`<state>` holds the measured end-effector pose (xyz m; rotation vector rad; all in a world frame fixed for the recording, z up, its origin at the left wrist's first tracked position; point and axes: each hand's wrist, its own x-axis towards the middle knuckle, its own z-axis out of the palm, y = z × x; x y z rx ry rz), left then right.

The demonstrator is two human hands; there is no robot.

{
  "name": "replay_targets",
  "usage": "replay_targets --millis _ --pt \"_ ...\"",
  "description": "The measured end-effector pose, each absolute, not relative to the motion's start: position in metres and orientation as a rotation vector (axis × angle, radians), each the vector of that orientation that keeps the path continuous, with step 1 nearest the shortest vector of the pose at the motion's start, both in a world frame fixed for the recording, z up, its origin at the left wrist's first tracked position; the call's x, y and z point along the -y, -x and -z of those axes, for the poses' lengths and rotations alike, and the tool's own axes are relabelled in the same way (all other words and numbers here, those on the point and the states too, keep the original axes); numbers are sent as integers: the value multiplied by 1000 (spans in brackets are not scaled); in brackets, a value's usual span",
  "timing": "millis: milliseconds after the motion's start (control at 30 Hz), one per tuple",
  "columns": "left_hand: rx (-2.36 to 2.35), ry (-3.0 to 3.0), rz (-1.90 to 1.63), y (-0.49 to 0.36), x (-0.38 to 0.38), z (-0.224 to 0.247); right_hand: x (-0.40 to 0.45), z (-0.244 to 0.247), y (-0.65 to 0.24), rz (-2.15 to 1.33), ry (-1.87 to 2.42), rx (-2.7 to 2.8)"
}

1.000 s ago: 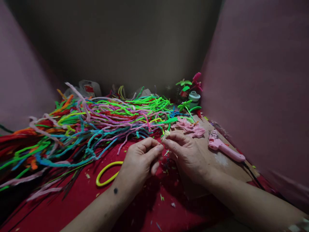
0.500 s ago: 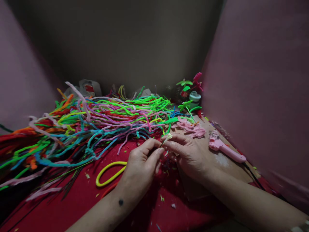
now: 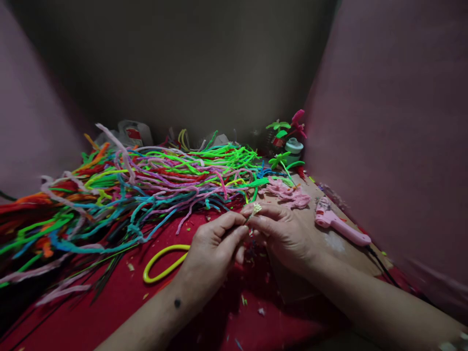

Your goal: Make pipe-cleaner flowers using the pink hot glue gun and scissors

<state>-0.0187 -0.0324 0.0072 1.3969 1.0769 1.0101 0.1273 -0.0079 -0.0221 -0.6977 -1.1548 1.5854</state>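
Note:
Between my two hands is a small bunch of pale yellow flower stamens [image 3: 257,208] with a thin dark stem. My left hand [image 3: 214,248] pinches the stem below the tips with thumb and forefinger. From the other side, my right hand [image 3: 287,236] closes its thumb and fingers around the base of the bunch. Its lower fingers are partly hidden. Beyond my hands lies a big heap of pipe cleaners [image 3: 171,178] in many colours. Just past my right hand, a pink fuzzy bundle [image 3: 290,194] of bent pipe cleaners rests on a cardboard sheet [image 3: 356,258].
A pink glue gun [image 3: 341,225] with a black cord lies on the cardboard at right. A yellow loop [image 3: 148,273] is beside my left wrist. Scraps dot the red cloth [image 3: 263,324]. Green and pink fuzzy flowers [image 3: 280,161] stand near a small jar [image 3: 293,146] at the back.
My hands keep the same pinch, with only a slight shift of the fingers around the stamens. The whole view has drifted a little.

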Motion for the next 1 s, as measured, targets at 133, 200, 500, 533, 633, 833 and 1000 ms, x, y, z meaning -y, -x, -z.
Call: replay_targets --millis 133,200,500,533,633,833,1000 --pt "-1088 -1364 -1017 18 30 -9 11 21 -126 -1531 713 1108" --pt "-1106 -1378 -1039 17 29 -7 12 22 -124 -1517 731 1061" --pt "-1226 -2224 -1352 19 30 24 12 23 -115 -1653 702 760" --pt "-1221 -2399 -1333 21 30 26 12 24 -115 -1676 694 722" --pt "-1231 -2783 -1261 27 28 28 11 29 -115 -1759 714 598" --pt "-1198 -3115 -1297 28 28 20 9 36 -112 -1894 586 453" --pt "-1290 -3197 -1142 23 29 15 10 38 -112 -1918 575 435"
